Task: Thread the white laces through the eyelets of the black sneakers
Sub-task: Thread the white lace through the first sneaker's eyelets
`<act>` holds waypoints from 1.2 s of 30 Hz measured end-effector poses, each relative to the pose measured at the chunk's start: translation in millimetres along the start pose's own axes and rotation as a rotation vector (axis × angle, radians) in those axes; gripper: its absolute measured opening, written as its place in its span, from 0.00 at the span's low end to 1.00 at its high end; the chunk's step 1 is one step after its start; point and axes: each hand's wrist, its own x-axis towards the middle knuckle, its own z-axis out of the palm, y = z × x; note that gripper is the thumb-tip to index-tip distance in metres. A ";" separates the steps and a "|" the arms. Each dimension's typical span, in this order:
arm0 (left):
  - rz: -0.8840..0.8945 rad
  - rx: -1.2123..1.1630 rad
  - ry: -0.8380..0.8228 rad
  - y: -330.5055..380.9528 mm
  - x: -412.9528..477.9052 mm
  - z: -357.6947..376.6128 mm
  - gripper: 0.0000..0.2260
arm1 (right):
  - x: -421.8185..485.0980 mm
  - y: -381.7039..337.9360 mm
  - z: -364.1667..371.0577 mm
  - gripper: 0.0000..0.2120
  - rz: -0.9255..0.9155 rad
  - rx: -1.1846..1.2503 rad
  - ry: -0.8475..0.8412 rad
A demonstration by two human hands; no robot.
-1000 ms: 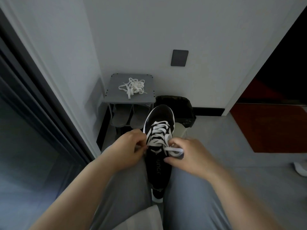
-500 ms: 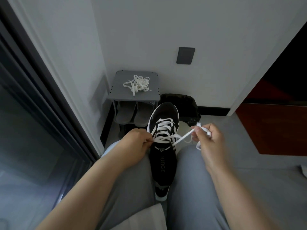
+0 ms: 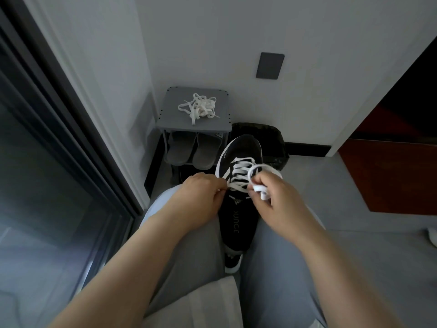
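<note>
Head view: a black sneaker (image 3: 238, 223) is lodged between the person's thighs, heel toward the body and toe pointing away, so its long axis runs straight ahead. A white lace (image 3: 241, 169) is crossed through the rows of eyelets toward the toe. The rows nearest the tongue logo appear not yet filled, though the count cannot be told.

The left hand (image 3: 201, 197) is set against the sneaker's left side, fingers curled, with the lace apparently pinched at the eyelet row there. The right hand (image 3: 276, 202) is over the sneaker's right side, fingers curled round a gathered length of the lace's free end — a loop of it stands above the knuckles.

The right hand is judged the working hand, since the free end is held by it. The next open eyelet is judged to lie just bodyward of that hand on the sneaker's right edge, so the end would have to be brought down and inward.

Beyond the sneaker's toe a second lace (image 3: 198, 108) lies bundled on a grey shoe rack (image 3: 170, 119), with slippers (image 3: 191, 150) beneath.
</note>
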 end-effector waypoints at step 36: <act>0.330 -0.014 0.184 15.0 21.0 22.0 0.08 | -1.3 18.8 -1.9 0.16 0.192 0.099 -0.048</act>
